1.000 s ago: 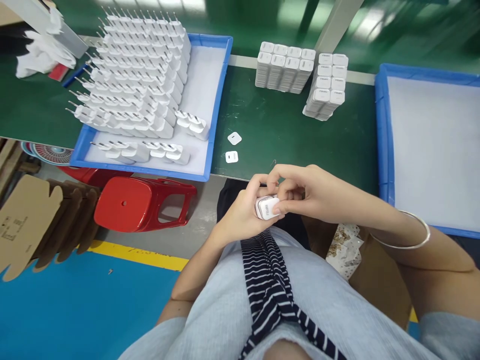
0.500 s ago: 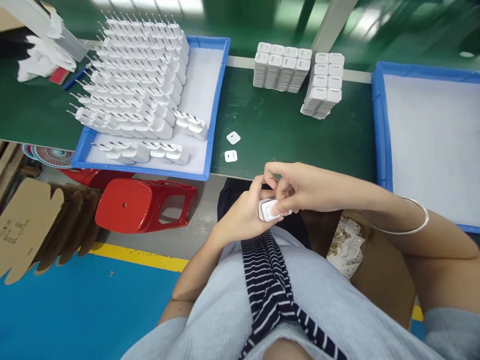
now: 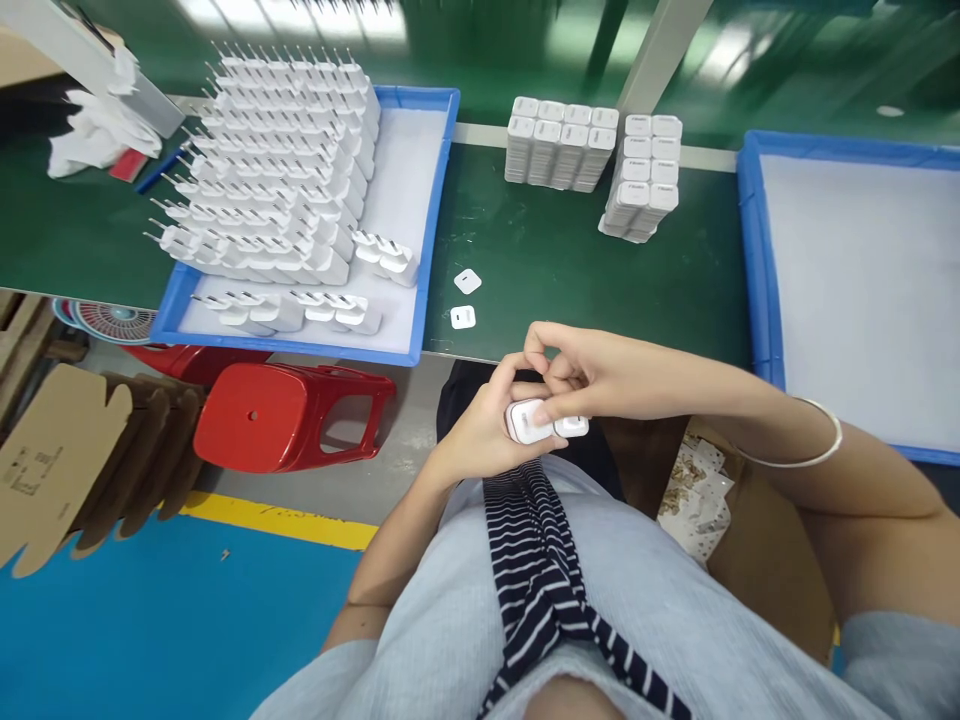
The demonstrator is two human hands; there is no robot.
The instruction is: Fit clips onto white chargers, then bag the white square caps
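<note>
My left hand [image 3: 484,430] is closed round white plug chargers [image 3: 526,424] just past the table's front edge. A second white charger piece with a dark slot [image 3: 573,426] shows at their right end; how many it holds is partly hidden. With curled fingers, my right hand [image 3: 564,375] bears its thumb on the chargers' face. On the green table just beyond lie two loose white end caps, a tilted one [image 3: 467,281] and a squarer one [image 3: 463,317], each with a small dark slot.
To the left, a blue-rimmed tray [image 3: 424,260] carries rows of white chargers [image 3: 277,170] with pins up. Stacked white caps [image 3: 561,145] and a second stack [image 3: 641,180] stand at the back. Another blue tray [image 3: 757,260] is at right. A red stool [image 3: 251,415] stands below.
The right thumb has shifted slightly left on the charger face, and the slotted piece at the right end now shows more. The whole view has moved a little.
</note>
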